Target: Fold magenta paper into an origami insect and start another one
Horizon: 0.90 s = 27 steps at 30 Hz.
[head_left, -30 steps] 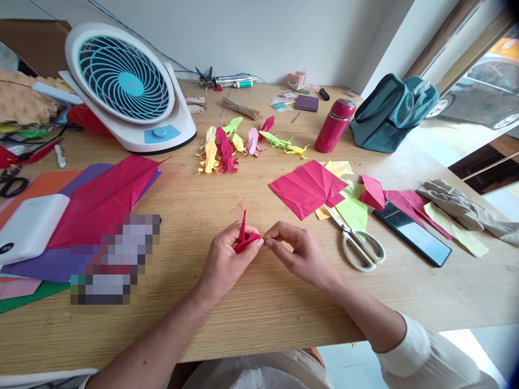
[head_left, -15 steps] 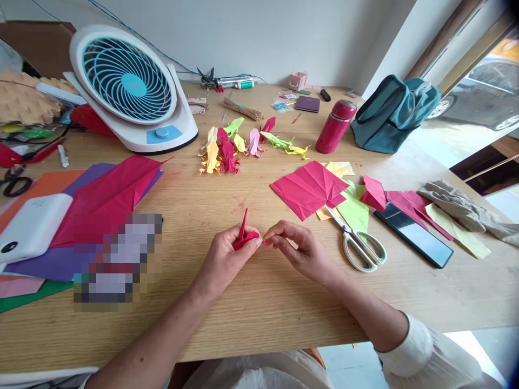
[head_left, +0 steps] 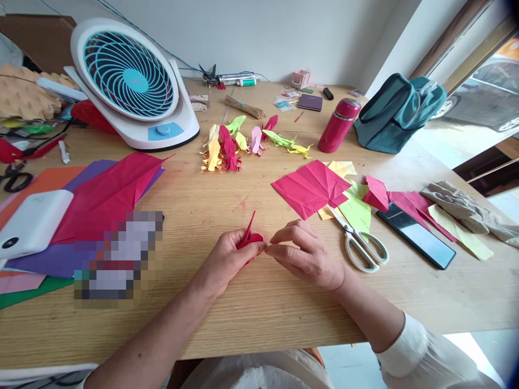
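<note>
My left hand (head_left: 225, 259) is closed on a small red origami piece (head_left: 252, 238), pinching it between thumb and fingers. One thin pointed strip of the paper stands up from the grip, and part of the piece is hidden by the hand. My right hand (head_left: 306, 254) is bent beside it, its fingertips drawn together at the paper's right end, by the left thumb tip. Beyond the hands is a group of folded paper figures (head_left: 230, 151) in red, yellow, green and pink. A creased red paper sheet (head_left: 310, 186) lies to the right, touching the scissors (head_left: 360, 243).
A fan (head_left: 133, 81) stands at the back left. Coloured paper sheets (head_left: 109, 200) lie under a white power bank (head_left: 34, 224) on the left. Rightward are a phone (head_left: 417, 236), a red flask (head_left: 339, 125), a teal bag (head_left: 395, 116) and a crumpled cloth (head_left: 462, 205).
My right hand has rolled over, with its back turned more upward and its fingers straighter, still at the paper's end. The left hand and the red piece have shifted slightly right.
</note>
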Motion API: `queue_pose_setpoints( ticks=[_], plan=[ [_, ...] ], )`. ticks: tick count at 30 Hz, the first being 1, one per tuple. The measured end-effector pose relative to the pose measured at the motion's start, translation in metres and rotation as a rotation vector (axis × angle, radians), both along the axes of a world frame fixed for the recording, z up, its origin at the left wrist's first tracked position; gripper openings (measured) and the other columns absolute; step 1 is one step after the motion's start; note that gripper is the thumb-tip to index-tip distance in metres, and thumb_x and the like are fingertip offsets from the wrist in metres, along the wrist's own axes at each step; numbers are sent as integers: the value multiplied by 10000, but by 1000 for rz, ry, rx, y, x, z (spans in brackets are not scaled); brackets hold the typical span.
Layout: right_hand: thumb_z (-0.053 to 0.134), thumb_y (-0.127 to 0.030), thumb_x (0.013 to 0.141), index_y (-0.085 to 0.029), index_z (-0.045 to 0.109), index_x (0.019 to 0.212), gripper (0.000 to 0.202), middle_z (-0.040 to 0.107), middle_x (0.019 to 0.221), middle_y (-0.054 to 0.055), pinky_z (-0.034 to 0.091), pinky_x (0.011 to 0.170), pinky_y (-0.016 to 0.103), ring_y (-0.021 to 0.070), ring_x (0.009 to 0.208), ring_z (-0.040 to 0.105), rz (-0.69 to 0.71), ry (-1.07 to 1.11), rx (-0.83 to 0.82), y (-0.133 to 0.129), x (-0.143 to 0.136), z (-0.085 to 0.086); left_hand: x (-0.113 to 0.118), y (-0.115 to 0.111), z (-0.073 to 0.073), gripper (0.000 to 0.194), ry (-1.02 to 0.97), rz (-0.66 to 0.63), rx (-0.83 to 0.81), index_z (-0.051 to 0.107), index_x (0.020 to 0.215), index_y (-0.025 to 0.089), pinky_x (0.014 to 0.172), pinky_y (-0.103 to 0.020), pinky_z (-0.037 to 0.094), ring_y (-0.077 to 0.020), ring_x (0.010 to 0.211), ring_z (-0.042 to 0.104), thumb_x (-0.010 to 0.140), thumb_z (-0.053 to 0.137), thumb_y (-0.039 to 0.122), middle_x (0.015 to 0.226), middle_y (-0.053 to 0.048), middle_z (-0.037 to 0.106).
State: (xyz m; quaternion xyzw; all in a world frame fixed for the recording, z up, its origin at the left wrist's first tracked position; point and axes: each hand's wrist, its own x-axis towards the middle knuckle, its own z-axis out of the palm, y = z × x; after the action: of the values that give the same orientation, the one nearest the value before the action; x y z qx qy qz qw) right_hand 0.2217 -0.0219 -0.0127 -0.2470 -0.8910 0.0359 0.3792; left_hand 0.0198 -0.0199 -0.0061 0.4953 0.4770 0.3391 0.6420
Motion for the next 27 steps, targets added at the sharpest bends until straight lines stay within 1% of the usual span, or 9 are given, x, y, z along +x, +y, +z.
queue_pose_setpoints(
  ticks=[2, 5, 7, 10, 13, 16, 19, 22, 27],
  plan=[
    [586, -63, 924, -207, 651, 1110, 244, 658, 951, 94, 491, 735, 359, 196, 839, 586, 8, 44, -47, -2, -2, 2, 0, 0, -2, 288, 8, 2, 11, 527, 669, 169, 582, -234, 291, -92, 615, 330, 737, 713, 377, 625, 50, 406],
    [588, -73, 928, -198, 663, 1052, 191, 634, 935, 83, 508, 749, 337, 180, 861, 605, 8, 187, -215, -5, -8, 3, -1, 0, -4, 256, 44, 5, 58, 559, 700, 163, 595, -237, 308, -96, 628, 362, 765, 698, 369, 636, 45, 432],
    [610, -111, 927, -198, 667, 986, 120, 625, 921, 67, 514, 765, 325, 168, 867, 615, -10, 316, -392, -7, -12, 2, -2, 0, -4, 226, 76, 3, 131, 576, 718, 162, 608, -240, 325, -98, 635, 385, 798, 671, 350, 649, 40, 458],
    [668, -213, 908, -202, 655, 877, 35, 636, 856, 31, 502, 751, 311, 153, 811, 618, -40, 496, -745, -6, -18, -4, -4, 1, -2, 171, 117, -9, 280, 601, 752, 165, 642, -242, 357, -102, 655, 426, 842, 641, 305, 679, 35, 504],
    [754, -344, 841, -200, 626, 802, 196, 623, 764, -1, 461, 661, 281, 129, 702, 568, -30, 683, -1086, -4, -22, -8, -5, 1, -4, 132, 143, -6, 391, 605, 765, 176, 666, -242, 381, -105, 675, 469, 855, 650, 261, 707, 33, 546],
    [829, -407, 750, -197, 613, 762, 302, 593, 719, -18, 408, 611, 265, 112, 650, 510, -10, 785, -1279, -1, -22, -9, -5, 3, -9, 118, 140, -14, 462, 614, 761, 184, 684, -240, 398, -109, 697, 504, 856, 665, 234, 730, 29, 569],
    [869, -398, 701, -201, 603, 785, 342, 579, 740, -23, 405, 630, 261, 111, 672, 508, 16, 843, -1359, 0, -22, -7, -5, 4, -13, 109, 139, -34, 526, 630, 766, 192, 693, -241, 409, -114, 713, 526, 859, 673, 228, 747, 24, 578],
    [874, -392, 700, -218, 577, 876, 387, 568, 756, -31, 400, 636, 254, 110, 674, 503, 48, 865, -1369, 0, -21, -8, -5, 4, -12, 114, 187, -41, 581, 631, 759, 195, 685, -240, 409, -116, 709, 534, 863, 671, 219, 745, 22, 583],
    [764, -410, 835, -239, 512, 1041, 367, 539, 768, -37, 373, 623, 253, 115, 663, 471, 119, 775, -1194, -2, -19, -16, -4, 0, -7, 108, 291, -47, 593, 617, 774, 195, 695, -243, 415, -122, 704, 547, 866, 664, 226, 743, 23, 604]
  ],
)
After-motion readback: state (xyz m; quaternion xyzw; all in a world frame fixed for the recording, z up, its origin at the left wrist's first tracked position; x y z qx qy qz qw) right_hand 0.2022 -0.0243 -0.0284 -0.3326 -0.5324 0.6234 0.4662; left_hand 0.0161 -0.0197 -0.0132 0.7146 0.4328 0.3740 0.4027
